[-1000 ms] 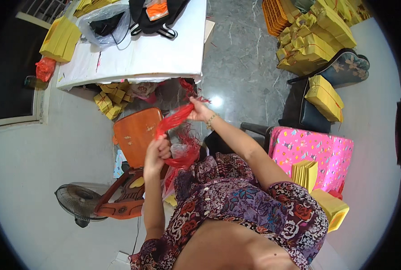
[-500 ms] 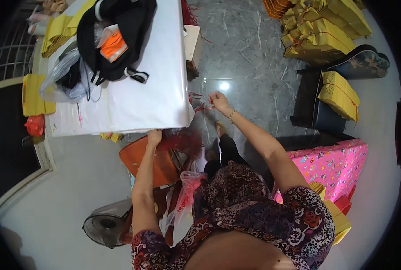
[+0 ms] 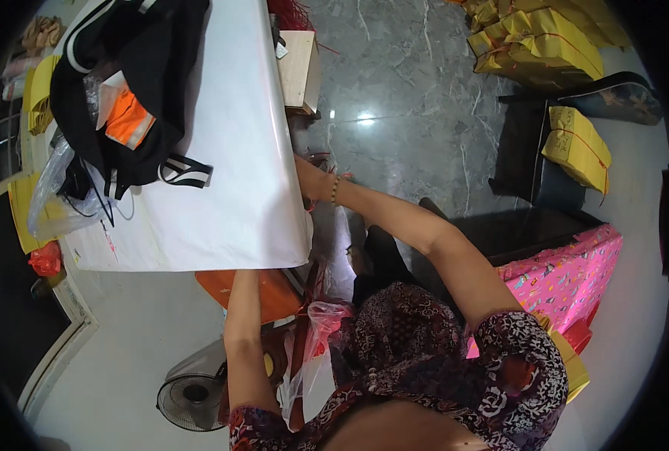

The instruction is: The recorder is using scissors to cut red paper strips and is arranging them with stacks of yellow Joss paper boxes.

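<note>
Both hands in at the white table's near edge, grip mostly hidden

Thin dark-red strands (image 3: 317, 279) partly show in shadow at the table's near corner, between the two forearms; how far they run under the top, can't tell
A few red ends also show just beside the right wrist
Right hand (image 3: 313, 183), wearing a beaded bracelet (image 3: 336, 189), goes in at the table's side edge, fingers hidden; can't tell how far open or whether it has hold of anything
Left hand is out of sight under the near edge, only the left forearm (image 3: 246, 323) shows; its grip and any hold, can't tell
White-covered rectangular table (image 3: 221, 218) is over the left hand and left of the right one
Orange-brown wooden chair (image 3: 274, 297) is just beside the left forearm, partly under the tabletop
Clear plastic bag with pinkish-red contents (image 3: 323, 327) is on the body side of both hands, between the forearms
Round dark wire-cage fan (image 3: 195, 395) is left of the left forearm
Pale wooden box (image 3: 299, 71) is beyond the right hand, alongside the table
Black fabric item with white stripes (image 3: 161, 90) is on the tabletop, well left of the right hand, an orange-and-white packet (image 3: 129, 116) lying on it
Yellow paper stack bound with red string (image 3: 577, 150) is well right of the right hand, on a black chair (image 3: 518, 150)
Pink patterned cloth (image 3: 567, 259) is right of the right forearm, nearer the body than that chair
</note>
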The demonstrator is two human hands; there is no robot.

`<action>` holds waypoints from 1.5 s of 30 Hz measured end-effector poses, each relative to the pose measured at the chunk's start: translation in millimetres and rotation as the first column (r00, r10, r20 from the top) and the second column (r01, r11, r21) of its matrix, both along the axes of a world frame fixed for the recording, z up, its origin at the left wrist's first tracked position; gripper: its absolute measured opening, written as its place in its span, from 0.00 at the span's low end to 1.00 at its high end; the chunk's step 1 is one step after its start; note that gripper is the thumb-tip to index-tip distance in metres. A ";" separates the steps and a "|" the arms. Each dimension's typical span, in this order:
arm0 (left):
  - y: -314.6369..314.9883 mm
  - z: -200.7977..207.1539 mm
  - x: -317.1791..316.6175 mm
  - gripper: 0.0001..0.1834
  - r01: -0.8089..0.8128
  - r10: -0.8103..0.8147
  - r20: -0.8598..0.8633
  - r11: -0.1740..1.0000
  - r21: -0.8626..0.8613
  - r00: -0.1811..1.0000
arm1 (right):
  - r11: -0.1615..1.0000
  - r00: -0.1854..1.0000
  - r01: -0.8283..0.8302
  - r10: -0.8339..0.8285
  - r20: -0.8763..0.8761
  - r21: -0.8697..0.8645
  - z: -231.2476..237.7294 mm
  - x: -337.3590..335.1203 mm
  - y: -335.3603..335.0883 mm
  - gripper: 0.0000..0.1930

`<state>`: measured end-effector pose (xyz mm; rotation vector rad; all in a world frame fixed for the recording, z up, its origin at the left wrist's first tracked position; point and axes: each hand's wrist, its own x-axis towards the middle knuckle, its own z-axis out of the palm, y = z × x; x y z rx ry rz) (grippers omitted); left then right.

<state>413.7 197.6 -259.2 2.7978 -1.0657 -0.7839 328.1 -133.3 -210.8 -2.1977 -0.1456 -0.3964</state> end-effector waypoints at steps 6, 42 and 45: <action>25.9 0.8 3.4 0.25 -0.009 0.009 -0.016 0.999 0.045 1.000 | 0.918 0.990 0.061 -0.006 0.140 -0.391 -0.5 5.8 4.3 0.18; 163.4 101.7 -33.6 0.27 -0.058 0.058 0.010 0.939 0.340 0.998 | 0.755 0.684 0.654 -0.561 -0.466 0.052 -109.2 -156.2 -85.6 0.23; 160.1 95.9 -20.8 0.28 -0.072 0.070 0.018 0.930 0.360 0.997 | 0.717 0.487 0.696 -0.490 -0.723 -0.017 -106.0 -213.4 -64.6 0.16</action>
